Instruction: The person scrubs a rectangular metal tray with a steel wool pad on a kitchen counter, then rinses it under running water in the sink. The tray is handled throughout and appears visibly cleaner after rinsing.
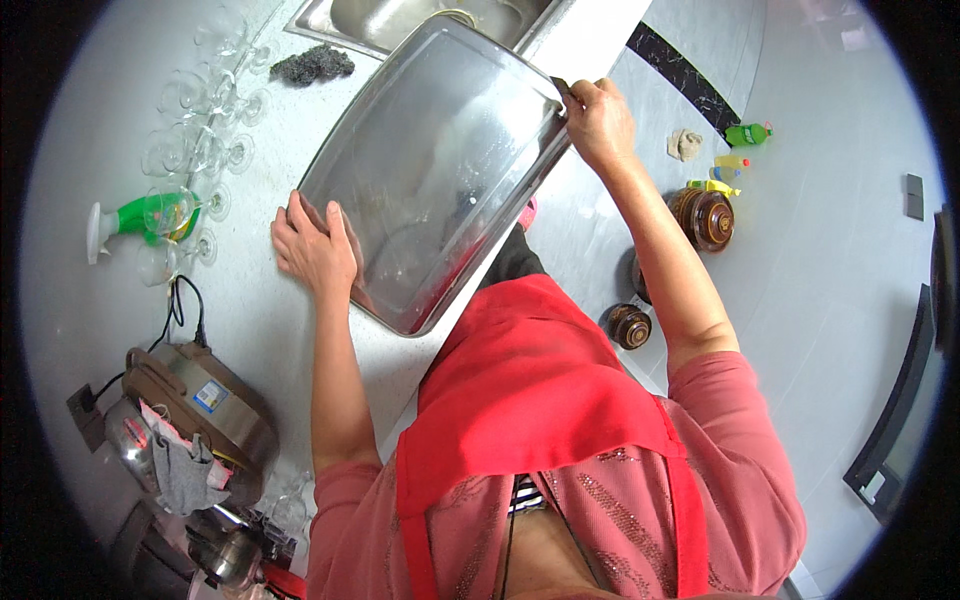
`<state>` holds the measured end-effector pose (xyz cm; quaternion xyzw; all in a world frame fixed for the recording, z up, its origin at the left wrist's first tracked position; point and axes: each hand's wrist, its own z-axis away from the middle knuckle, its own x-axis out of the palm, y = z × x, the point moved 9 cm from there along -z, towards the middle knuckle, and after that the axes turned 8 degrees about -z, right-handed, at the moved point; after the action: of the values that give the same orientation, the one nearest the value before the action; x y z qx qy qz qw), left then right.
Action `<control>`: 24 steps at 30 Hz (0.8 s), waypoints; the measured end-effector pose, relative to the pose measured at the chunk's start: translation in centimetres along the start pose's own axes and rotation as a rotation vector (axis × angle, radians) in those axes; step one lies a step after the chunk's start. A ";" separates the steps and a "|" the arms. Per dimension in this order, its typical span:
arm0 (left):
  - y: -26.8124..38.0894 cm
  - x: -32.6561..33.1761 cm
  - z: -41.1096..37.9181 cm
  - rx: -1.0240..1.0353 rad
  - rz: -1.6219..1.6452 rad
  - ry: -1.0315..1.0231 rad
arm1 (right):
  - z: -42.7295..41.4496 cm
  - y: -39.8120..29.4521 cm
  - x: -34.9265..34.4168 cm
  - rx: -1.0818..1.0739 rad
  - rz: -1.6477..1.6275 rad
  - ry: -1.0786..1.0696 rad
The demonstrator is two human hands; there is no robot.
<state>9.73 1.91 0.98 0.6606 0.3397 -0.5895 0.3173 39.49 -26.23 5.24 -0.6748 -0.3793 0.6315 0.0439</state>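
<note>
Before me a large rectangular, shiny grey lid or tray [442,172] is held tilted above the white countertop [247,315]. My right hand [600,124] grips it at the far right corner, where a small dark piece, perhaps a handle, shows by the fingers. Against its left long edge rests my left hand [315,244], with the thumb on the upper face and the other fingers spread along the side. Its smooth surface carries reflections and a few pale spots. The far end overlaps the metal sink [341,22], and a dark scouring pad [312,65] lies left of it.
Several stemmed glasses [217,154] and a green spray bottle [142,216] line the wall side. Nearer are a brown rice cooker [202,397] with its cord and a grey cloth [184,472]. Brown jars [705,217], bottles [746,134] and a crumpled cloth [684,145] are on the floor.
</note>
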 end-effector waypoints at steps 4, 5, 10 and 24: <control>0.1 0.0 0.0 0.000 0.000 0.006 | -0.9 2.0 1.9 0.085 -0.311 -0.124; 0.2 0.1 0.0 0.000 -0.003 0.006 | -1.2 1.8 2.3 0.072 -0.279 -0.186; 0.1 -0.1 0.1 -0.004 -0.017 0.001 | -3.3 0.8 3.6 0.075 -0.131 -0.382; 0.2 0.0 -0.1 0.015 -0.016 0.004 | -4.9 -1.2 5.1 -0.129 -0.007 -0.471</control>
<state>9.91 1.86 0.98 0.6612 0.3413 -0.5933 0.3071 42.84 -20.42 2.65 -0.5093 -0.4209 0.7456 -0.0868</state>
